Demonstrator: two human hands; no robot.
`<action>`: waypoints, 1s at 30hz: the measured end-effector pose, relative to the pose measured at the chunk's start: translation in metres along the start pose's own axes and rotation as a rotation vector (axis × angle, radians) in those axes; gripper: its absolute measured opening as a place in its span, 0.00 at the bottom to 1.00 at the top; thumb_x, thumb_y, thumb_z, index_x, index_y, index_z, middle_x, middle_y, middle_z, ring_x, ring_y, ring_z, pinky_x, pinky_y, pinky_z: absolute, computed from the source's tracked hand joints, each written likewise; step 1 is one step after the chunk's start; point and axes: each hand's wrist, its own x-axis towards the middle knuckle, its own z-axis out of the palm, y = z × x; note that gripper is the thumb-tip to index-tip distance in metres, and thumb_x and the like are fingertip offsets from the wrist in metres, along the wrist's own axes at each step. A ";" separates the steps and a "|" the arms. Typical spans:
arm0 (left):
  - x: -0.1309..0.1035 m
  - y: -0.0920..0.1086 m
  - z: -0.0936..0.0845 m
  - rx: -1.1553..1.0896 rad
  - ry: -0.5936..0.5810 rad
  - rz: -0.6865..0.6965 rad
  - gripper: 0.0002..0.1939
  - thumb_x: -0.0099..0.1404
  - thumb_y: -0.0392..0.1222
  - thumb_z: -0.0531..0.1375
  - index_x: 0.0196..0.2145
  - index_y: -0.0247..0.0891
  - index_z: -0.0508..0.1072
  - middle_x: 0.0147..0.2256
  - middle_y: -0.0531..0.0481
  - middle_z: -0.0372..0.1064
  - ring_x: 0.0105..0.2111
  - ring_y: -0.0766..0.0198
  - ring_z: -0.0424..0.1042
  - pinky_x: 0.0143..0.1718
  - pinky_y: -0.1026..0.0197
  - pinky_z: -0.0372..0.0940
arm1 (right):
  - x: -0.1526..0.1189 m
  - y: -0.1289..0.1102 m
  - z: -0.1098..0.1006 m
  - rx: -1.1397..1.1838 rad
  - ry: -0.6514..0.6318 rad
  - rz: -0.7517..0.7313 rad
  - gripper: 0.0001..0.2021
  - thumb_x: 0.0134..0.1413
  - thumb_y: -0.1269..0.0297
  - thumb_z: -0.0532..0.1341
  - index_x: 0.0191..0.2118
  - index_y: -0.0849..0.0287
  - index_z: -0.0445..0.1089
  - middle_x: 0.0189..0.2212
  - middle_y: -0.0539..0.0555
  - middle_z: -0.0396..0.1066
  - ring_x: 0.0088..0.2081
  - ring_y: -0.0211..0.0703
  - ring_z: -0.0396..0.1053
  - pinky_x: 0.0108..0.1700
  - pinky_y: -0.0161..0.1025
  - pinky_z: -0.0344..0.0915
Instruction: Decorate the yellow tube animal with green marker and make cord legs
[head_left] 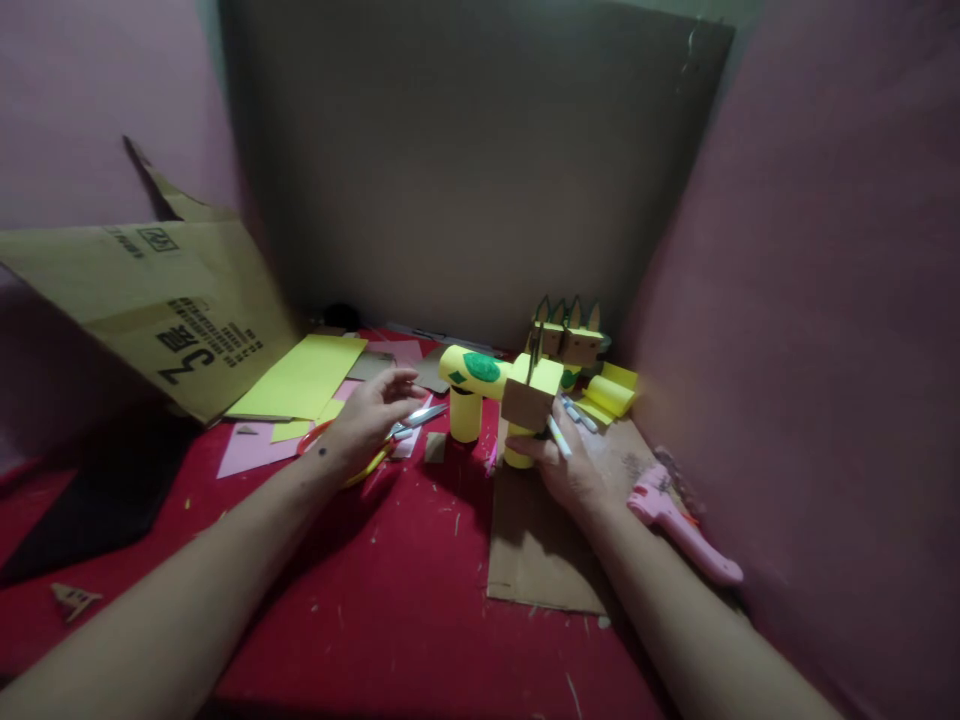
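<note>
A yellow paper figure (466, 415) stands on tube legs, with green patches on its body and a cardboard box-shaped head (527, 400) at its right end. My right hand (566, 465) has its fingers around the tube under that head, and a white marker (559, 437) lies against the hand. My left hand (373, 415) hovers over scissors (420, 418) with red and yellow handles, its fingers apart and holding nothing. Between the hands, a small cardboard square (435, 447) lies on the red cloth.
A large carton (172, 310) leans at the left beside yellow sheets (304, 375). Behind the figure stands a spiked cardboard piece (574, 340). At the right are a yellow roll (611, 393) and a pink glue gun (686, 530). Flat cardboard (544, 550) lies in front on the red table (390, 640).
</note>
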 end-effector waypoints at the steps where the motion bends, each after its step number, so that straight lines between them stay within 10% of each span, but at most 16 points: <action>1: 0.001 -0.006 0.002 0.001 -0.022 -0.022 0.22 0.49 0.36 0.68 0.44 0.36 0.75 0.37 0.45 0.77 0.35 0.58 0.76 0.29 0.62 0.69 | 0.001 0.000 -0.001 -0.023 -0.005 -0.003 0.23 0.40 0.62 0.68 0.47 0.56 0.69 0.45 0.54 0.73 0.47 0.53 0.67 0.53 0.48 0.65; 11: 0.029 -0.034 0.012 0.129 -0.177 -0.112 0.39 0.46 0.34 0.67 0.57 0.33 0.66 0.47 0.35 0.72 0.50 0.42 0.73 0.33 0.55 0.71 | 0.013 0.015 -0.008 -0.040 -0.001 0.076 0.26 0.37 0.64 0.67 0.48 0.56 0.68 0.43 0.53 0.74 0.46 0.51 0.70 0.51 0.46 0.68; 17: 0.047 -0.034 0.027 0.122 -0.326 -0.002 0.39 0.43 0.32 0.65 0.56 0.39 0.68 0.56 0.37 0.70 0.59 0.41 0.66 0.51 0.49 0.70 | 0.013 0.023 -0.024 -0.079 0.082 0.136 0.33 0.35 0.67 0.65 0.53 0.56 0.61 0.47 0.58 0.72 0.45 0.50 0.72 0.43 0.43 0.71; 30: 0.058 -0.046 0.048 0.150 -0.406 0.014 0.23 0.46 0.42 0.67 0.42 0.35 0.75 0.42 0.40 0.78 0.42 0.46 0.76 0.45 0.48 0.71 | -0.032 0.003 -0.045 -0.331 -0.031 0.131 0.16 0.39 0.73 0.65 0.39 0.54 0.73 0.40 0.56 0.70 0.41 0.48 0.69 0.39 0.44 0.71</action>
